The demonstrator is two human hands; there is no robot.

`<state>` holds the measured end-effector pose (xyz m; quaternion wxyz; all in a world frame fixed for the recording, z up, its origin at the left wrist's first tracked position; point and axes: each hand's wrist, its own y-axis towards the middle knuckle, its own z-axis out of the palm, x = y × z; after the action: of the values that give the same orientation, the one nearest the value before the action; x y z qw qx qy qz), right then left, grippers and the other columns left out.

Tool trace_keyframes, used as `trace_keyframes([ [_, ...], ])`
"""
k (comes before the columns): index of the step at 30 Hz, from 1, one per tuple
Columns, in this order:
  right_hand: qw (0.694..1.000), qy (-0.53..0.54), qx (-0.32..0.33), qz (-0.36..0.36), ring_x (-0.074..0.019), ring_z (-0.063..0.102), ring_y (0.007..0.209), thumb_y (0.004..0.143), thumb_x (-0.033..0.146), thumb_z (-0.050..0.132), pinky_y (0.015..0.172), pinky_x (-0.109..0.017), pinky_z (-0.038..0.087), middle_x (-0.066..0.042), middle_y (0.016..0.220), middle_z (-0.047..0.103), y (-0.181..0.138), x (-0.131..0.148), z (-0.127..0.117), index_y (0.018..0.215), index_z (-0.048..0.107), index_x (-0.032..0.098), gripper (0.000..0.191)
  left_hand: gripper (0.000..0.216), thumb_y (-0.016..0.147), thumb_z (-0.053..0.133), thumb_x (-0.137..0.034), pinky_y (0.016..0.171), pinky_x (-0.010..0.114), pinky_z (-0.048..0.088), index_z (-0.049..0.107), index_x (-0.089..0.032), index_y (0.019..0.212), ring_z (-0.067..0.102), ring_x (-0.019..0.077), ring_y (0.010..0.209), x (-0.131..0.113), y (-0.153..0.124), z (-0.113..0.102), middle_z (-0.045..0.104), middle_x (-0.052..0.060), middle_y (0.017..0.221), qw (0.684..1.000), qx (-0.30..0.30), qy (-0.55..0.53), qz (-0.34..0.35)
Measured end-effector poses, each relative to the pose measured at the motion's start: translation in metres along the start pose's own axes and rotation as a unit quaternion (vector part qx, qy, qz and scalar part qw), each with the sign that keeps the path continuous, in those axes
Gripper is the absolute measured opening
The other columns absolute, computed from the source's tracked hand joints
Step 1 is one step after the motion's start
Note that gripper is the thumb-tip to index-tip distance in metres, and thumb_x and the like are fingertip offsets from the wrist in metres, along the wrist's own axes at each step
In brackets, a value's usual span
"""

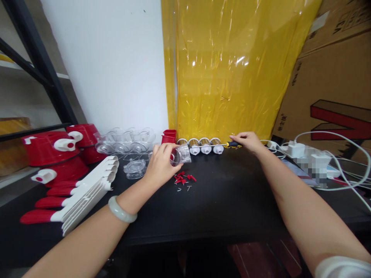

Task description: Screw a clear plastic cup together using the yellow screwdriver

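My left hand (161,163) is closed around a clear plastic housing (183,154) with a red part inside, held just above the black table. A screwdriver (234,144) with a black and yellow handle is pinched in my right hand (249,140). Its long thin shaft points left toward the housing; whether the tip touches anything I cannot tell. Behind the shaft stand several grater drums (205,146) with white ends in a row. Small red pieces (181,178) and a few screws (189,188) lie on the table below the housing.
Red plastic bases (50,148) with white knobs stand at left, beside white parts with red handles (46,202). More clear housings (127,141) line the back, near a red container (169,136). White cables and chargers (296,148) spread at right, by a large cardboard box (333,85).
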<state>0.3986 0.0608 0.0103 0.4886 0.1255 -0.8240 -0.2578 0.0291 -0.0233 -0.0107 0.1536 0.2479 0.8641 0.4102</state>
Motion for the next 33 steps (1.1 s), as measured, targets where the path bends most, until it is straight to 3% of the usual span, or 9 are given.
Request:
trace_keyframes([
  [13, 1.0, 0.005, 0.014, 0.005, -0.0152, 0.056, 0.057, 0.055, 0.079, 0.078, 0.058, -0.029, 0.041, -0.005, 0.06, 0.067, -0.001, 0.003, 0.001, 0.059, 0.072, 0.018, 0.061, 0.053, 0.076, 0.078, -0.023, 0.099, 0.047, 0.046, 0.057, -0.024, 0.124, 0.055, 0.0302, 0.113, 0.0, -0.001, 0.001, 0.065, 0.006, 0.122, 1.0, 0.027, -0.013, 0.01],
  [28, 1.0, -0.007, 0.019, 0.011, -0.012, 0.049, 0.054, 0.053, 0.082, 0.076, 0.053, -0.026, 0.037, -0.003, 0.055, 0.061, -0.002, 0.007, 0.006, 0.058, 0.07, 0.017, 0.065, 0.056, 0.076, 0.08, -0.024, 0.1, 0.048, 0.046, 0.058, -0.023, 0.127, 0.054, 0.0302, 0.113, -0.002, -0.003, 0.001, 0.065, 0.007, 0.123, 0.999, 0.04, -0.011, 0.015],
  [33, 0.995, 0.015, 0.056, 0.078, -0.0119, 0.047, 0.049, 0.05, 0.083, 0.076, 0.047, -0.027, 0.042, 0.0, 0.051, 0.052, 0.001, -0.001, 0.009, 0.056, 0.064, 0.019, 0.066, 0.056, 0.075, 0.079, -0.022, 0.099, 0.049, 0.047, 0.059, -0.025, 0.128, 0.053, 0.0307, 0.111, -0.003, -0.003, 0.0, 0.065, 0.007, 0.122, 0.999, 0.039, -0.006, 0.014],
])
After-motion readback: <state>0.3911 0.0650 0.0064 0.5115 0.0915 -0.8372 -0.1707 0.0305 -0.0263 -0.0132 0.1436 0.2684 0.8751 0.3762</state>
